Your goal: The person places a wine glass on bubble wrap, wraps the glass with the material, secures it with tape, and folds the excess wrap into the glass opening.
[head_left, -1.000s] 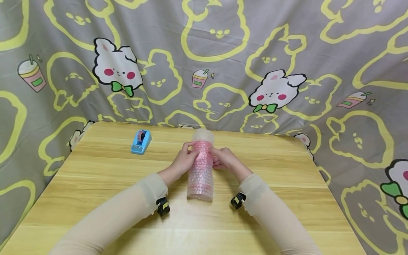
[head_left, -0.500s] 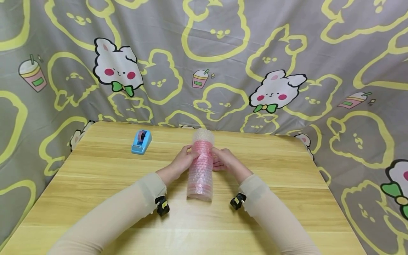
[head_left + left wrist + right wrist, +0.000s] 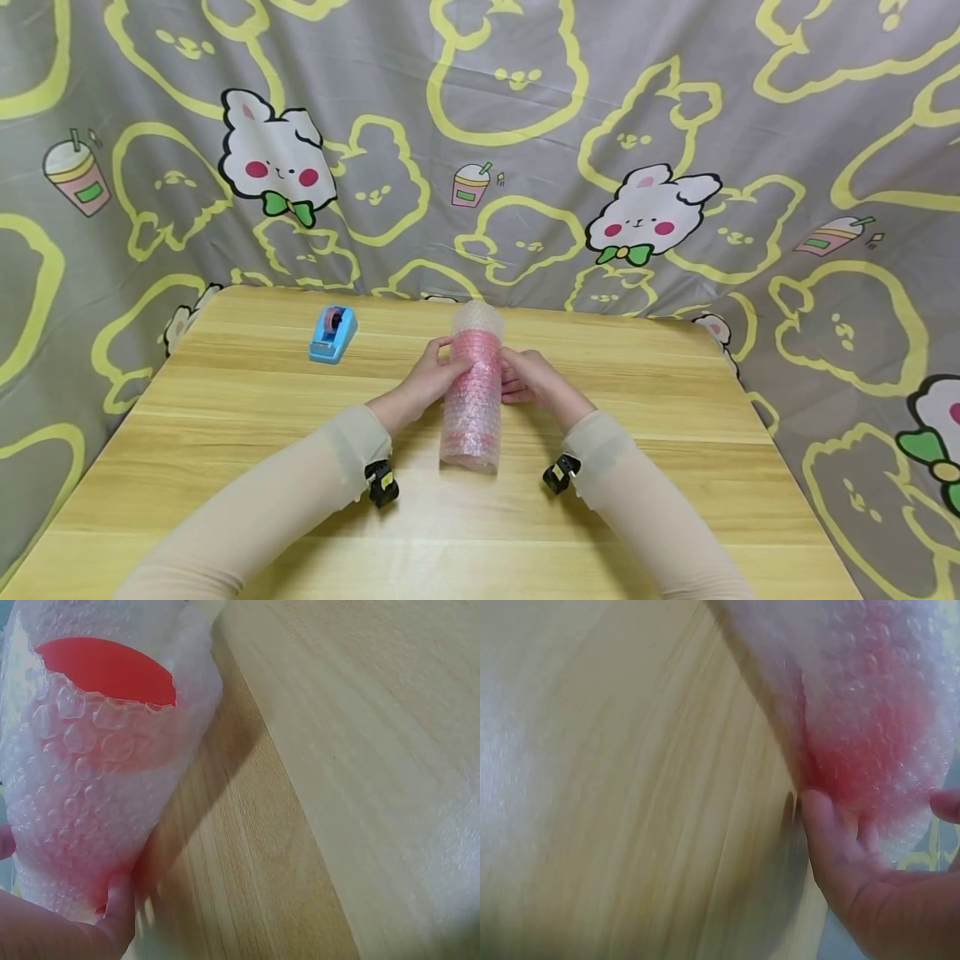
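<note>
Wrapped roll (image 3: 474, 408) still between hands (image 3: 425, 380)

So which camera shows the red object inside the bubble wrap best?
Left wrist: a crisp patch of the red object appears bare past the edge of the bubble wrap. The head and right wrist views show it only as pinkish-red colour through the wrap.

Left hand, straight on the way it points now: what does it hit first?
The bubble-wrapped roll, at once: the left hand is touching it, with no visible gap. How far the hand reaches underneath is partly hidden, so depth there is unclear.
</note>
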`<action>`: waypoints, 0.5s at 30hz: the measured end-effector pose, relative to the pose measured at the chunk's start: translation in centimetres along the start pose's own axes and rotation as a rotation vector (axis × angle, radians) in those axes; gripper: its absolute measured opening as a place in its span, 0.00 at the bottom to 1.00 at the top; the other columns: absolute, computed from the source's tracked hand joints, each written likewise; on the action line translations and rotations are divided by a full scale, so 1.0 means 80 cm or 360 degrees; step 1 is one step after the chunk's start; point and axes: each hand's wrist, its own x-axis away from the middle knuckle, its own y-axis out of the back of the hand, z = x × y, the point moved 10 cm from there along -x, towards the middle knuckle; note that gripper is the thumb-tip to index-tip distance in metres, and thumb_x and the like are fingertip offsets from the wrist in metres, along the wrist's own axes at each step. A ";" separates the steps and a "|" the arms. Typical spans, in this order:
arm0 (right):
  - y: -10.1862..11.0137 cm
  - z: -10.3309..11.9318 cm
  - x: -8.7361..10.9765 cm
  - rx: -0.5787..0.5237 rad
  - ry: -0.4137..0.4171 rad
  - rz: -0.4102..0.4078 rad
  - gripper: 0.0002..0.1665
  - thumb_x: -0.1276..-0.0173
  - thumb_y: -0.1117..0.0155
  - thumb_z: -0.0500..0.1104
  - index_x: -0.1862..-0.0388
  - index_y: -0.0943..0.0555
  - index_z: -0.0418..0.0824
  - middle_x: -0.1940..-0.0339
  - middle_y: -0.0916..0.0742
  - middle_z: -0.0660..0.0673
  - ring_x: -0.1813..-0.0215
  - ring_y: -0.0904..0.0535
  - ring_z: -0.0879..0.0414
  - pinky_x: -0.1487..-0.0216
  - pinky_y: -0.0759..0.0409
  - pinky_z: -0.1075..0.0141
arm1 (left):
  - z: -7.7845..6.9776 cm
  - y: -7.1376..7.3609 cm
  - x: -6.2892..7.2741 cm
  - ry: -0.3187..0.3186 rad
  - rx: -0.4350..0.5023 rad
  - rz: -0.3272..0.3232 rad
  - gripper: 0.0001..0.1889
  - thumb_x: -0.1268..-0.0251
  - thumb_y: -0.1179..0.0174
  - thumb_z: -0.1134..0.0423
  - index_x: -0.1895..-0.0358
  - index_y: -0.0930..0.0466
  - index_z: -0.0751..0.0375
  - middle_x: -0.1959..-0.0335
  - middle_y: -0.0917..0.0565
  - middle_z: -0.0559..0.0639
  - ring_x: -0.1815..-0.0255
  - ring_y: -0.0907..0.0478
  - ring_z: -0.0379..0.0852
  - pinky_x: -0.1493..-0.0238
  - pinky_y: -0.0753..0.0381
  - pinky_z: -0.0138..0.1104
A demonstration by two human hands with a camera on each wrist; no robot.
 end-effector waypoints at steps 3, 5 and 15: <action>0.000 0.000 -0.001 -0.0018 0.0016 0.0000 0.20 0.37 0.45 0.47 0.57 0.25 0.30 0.69 0.18 0.42 0.72 0.20 0.54 0.65 0.14 0.61 | 0.000 0.000 0.000 -0.0004 -0.0010 -0.0005 0.35 0.29 0.39 0.58 0.25 0.46 0.61 0.39 0.25 0.71 0.42 0.23 0.62 0.41 0.22 0.48; 0.000 0.001 0.000 -0.0033 0.0025 -0.0001 0.17 0.37 0.45 0.46 0.60 0.25 0.31 0.71 0.20 0.43 0.73 0.21 0.54 0.66 0.15 0.62 | 0.000 0.000 0.000 -0.0007 -0.0022 -0.0007 0.35 0.29 0.39 0.58 0.25 0.46 0.61 0.40 0.25 0.70 0.42 0.22 0.61 0.42 0.21 0.47; 0.000 0.006 0.004 -0.0094 0.0045 0.0012 0.17 0.34 0.45 0.43 0.56 0.26 0.30 0.74 0.18 0.43 0.76 0.19 0.56 0.68 0.14 0.64 | -0.005 -0.002 0.001 -0.0052 -0.0048 -0.0024 0.36 0.30 0.38 0.58 0.26 0.45 0.61 0.46 0.22 0.68 0.48 0.20 0.59 0.47 0.19 0.44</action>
